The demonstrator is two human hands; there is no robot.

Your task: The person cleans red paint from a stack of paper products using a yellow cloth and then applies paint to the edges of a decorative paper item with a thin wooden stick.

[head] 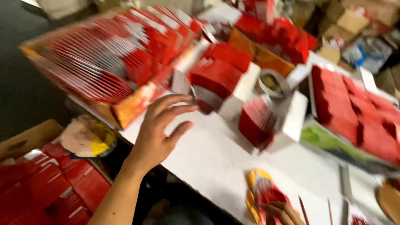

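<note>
Plainly, the left hand's fingers were spread apart and empty, hovering over the white worktop just beside a tilted tray of red packets, apparently propped so the packets fanned within reach. The right hand, at the lower edge, had its fingers curled on a yellow-and-red packet lying on the worktop. Small white boxes of red packets stood beyond.
</note>
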